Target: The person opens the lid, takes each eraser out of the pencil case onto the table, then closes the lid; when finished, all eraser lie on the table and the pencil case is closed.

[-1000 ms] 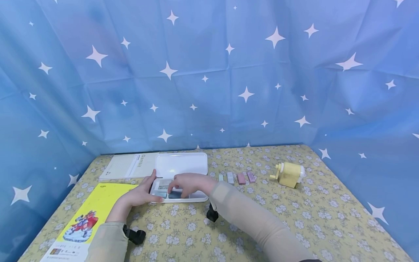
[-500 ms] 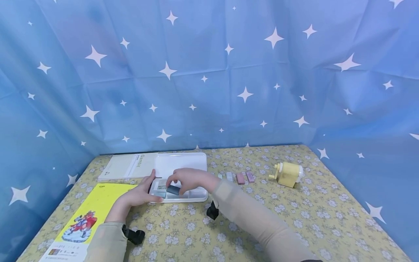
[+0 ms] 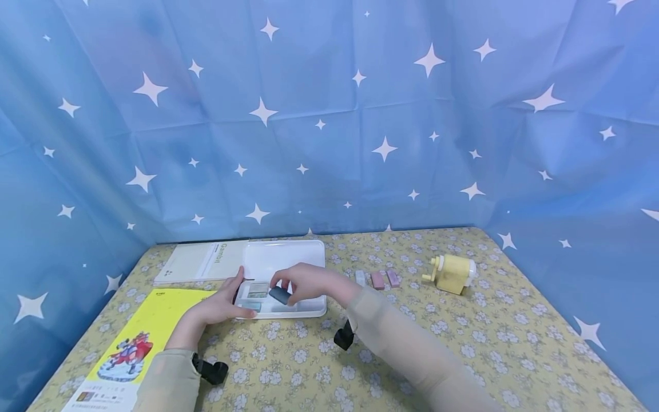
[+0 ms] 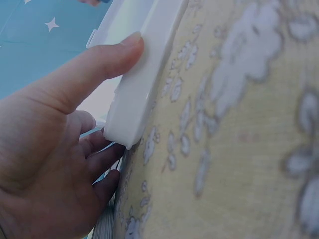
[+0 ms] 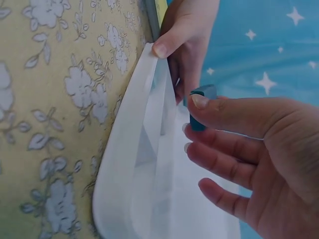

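Note:
A white pencil case (image 3: 309, 314) lies with its lid (image 3: 285, 254) folded back behind it. My left hand (image 3: 221, 304) holds its left end; in the left wrist view the thumb (image 4: 112, 59) presses the case's side wall while the fingers reach round the end. Above the case's compartments, my right hand (image 3: 309, 281) pinches a dark blue-grey eraser (image 3: 280, 295) between thumb and fingers. The right wrist view shows that eraser (image 5: 197, 123) lifted clear of the case, tilted. In the left compartments lie a pale blue block (image 3: 251, 306) and a clear-looking piece (image 3: 258, 290).
To the right of the case sit small pastel blocks: white (image 3: 360, 278), pink (image 3: 377, 280) and purple (image 3: 393, 278). Farther right stands a yellow crank pencil sharpener (image 3: 453, 274). Notebooks (image 3: 198, 262) lie behind my left hand, a yellow booklet (image 3: 165, 309) beside it.
The right hand has lifted the dark eraser out of the case's compartment and shifted slightly right with it. The left hand has stayed on the case.

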`<state>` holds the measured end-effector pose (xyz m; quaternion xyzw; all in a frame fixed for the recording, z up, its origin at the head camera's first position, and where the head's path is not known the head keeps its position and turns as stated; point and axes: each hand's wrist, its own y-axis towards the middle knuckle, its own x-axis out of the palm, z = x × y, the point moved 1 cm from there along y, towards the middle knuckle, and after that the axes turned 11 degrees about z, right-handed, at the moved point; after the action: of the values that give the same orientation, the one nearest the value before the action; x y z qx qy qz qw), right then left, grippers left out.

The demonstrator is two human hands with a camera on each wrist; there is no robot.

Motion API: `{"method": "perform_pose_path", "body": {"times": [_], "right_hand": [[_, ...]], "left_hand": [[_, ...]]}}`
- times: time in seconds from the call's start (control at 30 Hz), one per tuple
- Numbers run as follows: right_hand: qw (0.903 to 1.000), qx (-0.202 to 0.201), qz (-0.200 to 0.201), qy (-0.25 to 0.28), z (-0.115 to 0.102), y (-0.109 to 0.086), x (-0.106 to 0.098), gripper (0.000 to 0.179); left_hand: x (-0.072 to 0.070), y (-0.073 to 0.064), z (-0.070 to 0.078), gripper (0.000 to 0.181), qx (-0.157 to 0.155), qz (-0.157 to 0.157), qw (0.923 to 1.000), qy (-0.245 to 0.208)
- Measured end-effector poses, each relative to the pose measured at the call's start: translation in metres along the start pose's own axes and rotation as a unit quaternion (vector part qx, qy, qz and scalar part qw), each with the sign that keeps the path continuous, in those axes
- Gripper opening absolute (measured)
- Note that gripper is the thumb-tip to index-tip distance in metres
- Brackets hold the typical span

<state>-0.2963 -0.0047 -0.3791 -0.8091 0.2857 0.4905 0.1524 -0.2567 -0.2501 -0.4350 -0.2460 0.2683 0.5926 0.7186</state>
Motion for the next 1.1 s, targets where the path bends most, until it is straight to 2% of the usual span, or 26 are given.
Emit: {"method": "perform_pose_path", "body": {"times": [0.33, 0.73, 0.93, 1.1], "right_hand": [[0.9938, 0.027, 0.058, 0.091, 0.017, -0.021, -0.002, 0.046], [0.9861, 0.072, 0.117, 0.093, 0.033, -0.049, -0.009, 0.046], [0.9760, 0.104, 0.151, 0.118, 0.044, -0.066, -0.008, 0.045], [0.9712, 0.107, 0.168, 0.131, 0.051, -0.079, -0.009, 0.043]], "left_hand": [[0.001, 0.002, -0.001, 0.120, 0.000, 0.000, 1.0000, 0.003], [0.000, -0.001, -0.002, 0.121, 0.003, -0.005, 1.0000, 0.008], [0.001, -0.001, -0.002, 0.121, 0.003, -0.002, 0.9999, 0.012], [0.001, -0.001, -0.003, 0.121, 0.003, -0.001, 0.9999, 0.014]]}}
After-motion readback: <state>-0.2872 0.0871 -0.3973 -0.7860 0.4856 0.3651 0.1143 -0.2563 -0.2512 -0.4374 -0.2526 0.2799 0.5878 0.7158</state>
